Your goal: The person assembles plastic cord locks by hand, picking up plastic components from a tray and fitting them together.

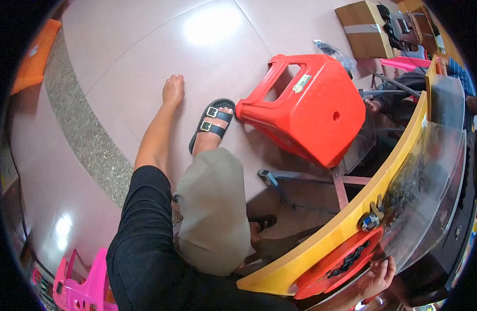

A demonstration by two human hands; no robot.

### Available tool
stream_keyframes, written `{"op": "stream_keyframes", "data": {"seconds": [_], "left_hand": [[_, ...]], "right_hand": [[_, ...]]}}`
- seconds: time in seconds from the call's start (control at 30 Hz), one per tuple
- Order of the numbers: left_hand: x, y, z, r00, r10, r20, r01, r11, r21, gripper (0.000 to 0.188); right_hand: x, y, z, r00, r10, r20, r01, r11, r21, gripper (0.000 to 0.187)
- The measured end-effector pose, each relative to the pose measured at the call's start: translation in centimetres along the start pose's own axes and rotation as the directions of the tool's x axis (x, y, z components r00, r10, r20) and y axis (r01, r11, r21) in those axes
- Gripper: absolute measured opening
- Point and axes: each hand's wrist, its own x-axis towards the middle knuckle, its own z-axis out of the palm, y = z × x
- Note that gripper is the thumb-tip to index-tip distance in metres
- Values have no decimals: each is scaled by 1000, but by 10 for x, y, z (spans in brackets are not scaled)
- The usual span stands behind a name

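My left hand (pixel 173 90) hangs over the pinkish floor at the end of my outstretched arm. Its fingers are curled in, and nothing shows in them. At the lower right, my right hand (pixel 382 276) is by the yellow table's edge, beside a round red tray (pixel 307 291) with a heap of small black pieces (pixel 347 260) in it. The fingers of that hand are bent and drawn together; whatever they may hold is too small or hidden. Close by the tray's rim lies a small metal-and-blue object (pixel 372 222) on the yellow table (pixel 300 259).
A red plastic stool (pixel 326 114) lies tipped over beside my sandalled foot (pixel 212 124). A clear plastic bin (pixel 430 171) holds dark pieces on the table. Around stand a cardboard box (pixel 360 31), an orange chair (pixel 36 59) and a pink chair (pixel 83 287). Another person's hand (pixel 372 105) shows beyond the stool.
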Motion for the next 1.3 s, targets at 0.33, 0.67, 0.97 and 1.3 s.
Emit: {"op": "stream_keyframes", "data": {"seconds": [0.33,0.67,0.97,1.3], "left_hand": [[-6,-3,13,989,-94,-115,97,995,24,13],[-84,-37,14,973,-233,6,231,960,-156,16],[-199,26,-190,953,-75,295,302,355,-885,14],[-335,265,-403,768,637,67,-176,311,-934,3]], "right_hand": [[-3,1,4,999,22,-36,-20,997,77,19],[-31,11,-15,997,44,-57,-36,990,137,23],[-81,2,-37,1000,23,-3,-20,932,362,17],[-116,7,-56,970,-106,219,-59,769,636,12]]}}
